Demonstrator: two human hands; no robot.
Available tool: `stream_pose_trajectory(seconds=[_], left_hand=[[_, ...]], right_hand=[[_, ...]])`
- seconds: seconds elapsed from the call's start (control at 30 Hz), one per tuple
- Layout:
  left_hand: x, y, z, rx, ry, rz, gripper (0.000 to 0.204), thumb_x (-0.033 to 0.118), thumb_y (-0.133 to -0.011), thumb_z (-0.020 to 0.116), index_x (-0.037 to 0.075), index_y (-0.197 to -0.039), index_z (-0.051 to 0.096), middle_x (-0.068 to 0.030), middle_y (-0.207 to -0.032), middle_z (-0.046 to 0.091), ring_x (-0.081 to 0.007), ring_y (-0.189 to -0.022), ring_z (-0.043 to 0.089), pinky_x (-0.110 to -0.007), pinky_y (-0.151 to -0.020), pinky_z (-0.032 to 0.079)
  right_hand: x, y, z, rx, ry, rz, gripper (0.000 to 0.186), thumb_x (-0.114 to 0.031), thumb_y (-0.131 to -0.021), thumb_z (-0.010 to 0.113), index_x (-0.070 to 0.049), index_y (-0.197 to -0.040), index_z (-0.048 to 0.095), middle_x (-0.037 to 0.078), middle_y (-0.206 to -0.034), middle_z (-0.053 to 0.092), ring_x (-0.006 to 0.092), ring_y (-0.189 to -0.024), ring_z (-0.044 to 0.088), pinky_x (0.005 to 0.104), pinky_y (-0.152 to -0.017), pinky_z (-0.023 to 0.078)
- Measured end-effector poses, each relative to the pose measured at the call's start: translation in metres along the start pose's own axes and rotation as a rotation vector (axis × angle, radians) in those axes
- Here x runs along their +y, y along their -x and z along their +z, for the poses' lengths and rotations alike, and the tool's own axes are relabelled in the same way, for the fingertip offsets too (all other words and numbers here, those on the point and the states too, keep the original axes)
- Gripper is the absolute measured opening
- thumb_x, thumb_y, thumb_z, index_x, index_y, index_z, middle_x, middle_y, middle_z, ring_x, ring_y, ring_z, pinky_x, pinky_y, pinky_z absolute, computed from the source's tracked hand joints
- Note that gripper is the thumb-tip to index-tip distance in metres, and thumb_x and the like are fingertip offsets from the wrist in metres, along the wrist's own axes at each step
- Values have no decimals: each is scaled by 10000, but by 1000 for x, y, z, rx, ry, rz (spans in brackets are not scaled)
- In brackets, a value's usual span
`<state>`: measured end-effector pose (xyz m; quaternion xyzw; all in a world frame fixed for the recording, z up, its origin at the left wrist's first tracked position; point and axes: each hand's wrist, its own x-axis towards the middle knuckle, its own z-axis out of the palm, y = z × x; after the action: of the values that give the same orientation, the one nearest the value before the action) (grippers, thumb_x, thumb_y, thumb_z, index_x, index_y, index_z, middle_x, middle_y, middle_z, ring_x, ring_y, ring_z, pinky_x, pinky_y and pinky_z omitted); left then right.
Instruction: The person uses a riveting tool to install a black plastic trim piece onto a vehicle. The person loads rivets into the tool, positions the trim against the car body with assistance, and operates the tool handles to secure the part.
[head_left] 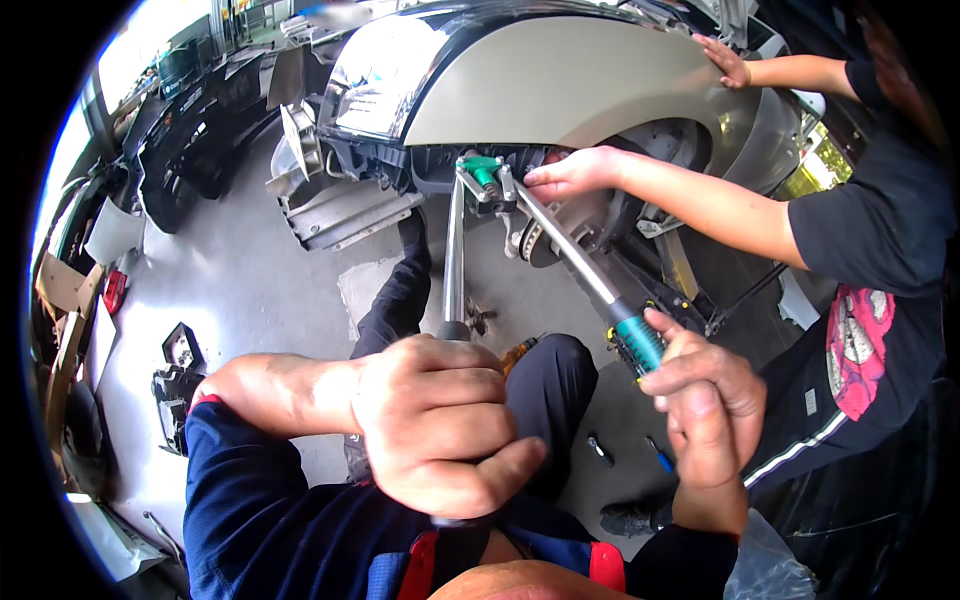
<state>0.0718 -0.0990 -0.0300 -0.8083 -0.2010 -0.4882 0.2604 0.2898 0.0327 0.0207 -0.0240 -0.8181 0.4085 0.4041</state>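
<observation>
Handles run up and away from me: left hand (435, 420) clenches the steel lever (454, 250), right hand (700, 395) grips the teal-handled one (637, 340), both meeting at the green riveter head (484, 175).

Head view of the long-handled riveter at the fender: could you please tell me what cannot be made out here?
- Riveter nose: hidden against the fender edge, behind the co-worker's hand.
- Left handle grip: covered by the left hand.
- Small tools on the floor: too small to identify.
- Right hand covers the green grip's end.
</observation>
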Motion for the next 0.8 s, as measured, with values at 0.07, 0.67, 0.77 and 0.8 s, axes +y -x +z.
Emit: stream_pose_trajectory(seconds=[0.07,0.67,0.77,0.8], left_hand=[[0,-8,10,-82,-82,2,142,113,-776,704,30,-886,674,3,-682,501,-144,-529,522,-280,-474,466],[20,31,42,-29,-194,50,211,116,-735,754,84,-935,691,-12,-750,588,-156,-612,622,-282,-553,535],[17,30,42,-67,-106,92,147,81,-795,741,69,-931,684,-26,-742,607,-183,-650,661,-285,-549,519],[18,34,40,-63,-100,87,147,81,-795,741,69,-931,684,-26,-742,607,-183,-650,661,-285,-549,519]], right_hand=[[5,6,-6,-198,-15,-80,308,-183,-992,525,43,-1101,704,85,-799,678,154,-685,606,472,-1110,443],[35,70,52,-111,-907,627,729,-66,-1040,505,15,-1653,118,156,-1500,476,139,-1106,565,264,-905,467],[47,80,62,-117,-817,572,706,3,-1027,445,15,-1655,124,157,-1507,466,155,-1187,575,250,-921,462],[46,83,66,-121,-828,584,711,11,-1021,447,22,-1653,123,161,-1503,467,155,-1199,578,240,-914,461]])
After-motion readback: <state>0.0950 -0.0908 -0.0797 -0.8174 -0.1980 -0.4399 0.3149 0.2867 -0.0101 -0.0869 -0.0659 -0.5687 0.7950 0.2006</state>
